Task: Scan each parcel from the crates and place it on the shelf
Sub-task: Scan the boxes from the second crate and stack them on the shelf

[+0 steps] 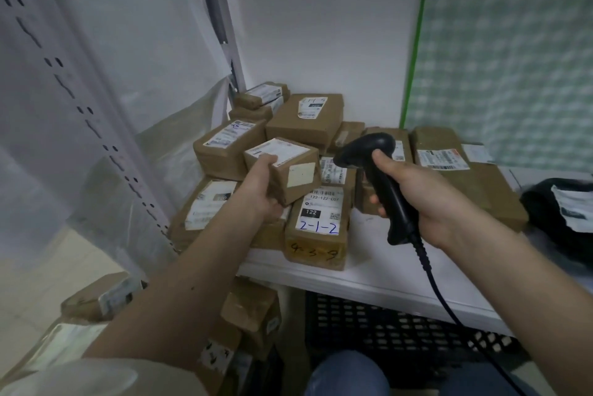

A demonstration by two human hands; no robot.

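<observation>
Two hands are at work over a white shelf (378, 280) heaped with brown taped parcels. Our left hand (261, 188) has its fingers and thumb curled round a small cardboard parcel (284, 168), holding it tilted just above the pile, its white shipping label facing up and a blank cream sticker on its near side; the print on the label is too blurred for us to read. Our right hand (414, 200) is wrapped round the grip of a black barcode scanner (382, 177), whose head points left toward the held parcel, while its black cable (449, 306) runs down past the shelf edge. On the shelf near the front lies a parcel (317, 229) whose label reads "122-122-C07" and "122", with "2-1-2" handwritten in blue and "4-3-9" marked on the tape below. A large flat carton (465, 177) lies to the right, beside a black poly bag (561, 213). Under the shelf we see a black perforated crate (385, 325) and more parcels on the floor at the left. White walls meet behind the pile, and a green-edged patterned panel (500, 52) stands at right.
</observation>
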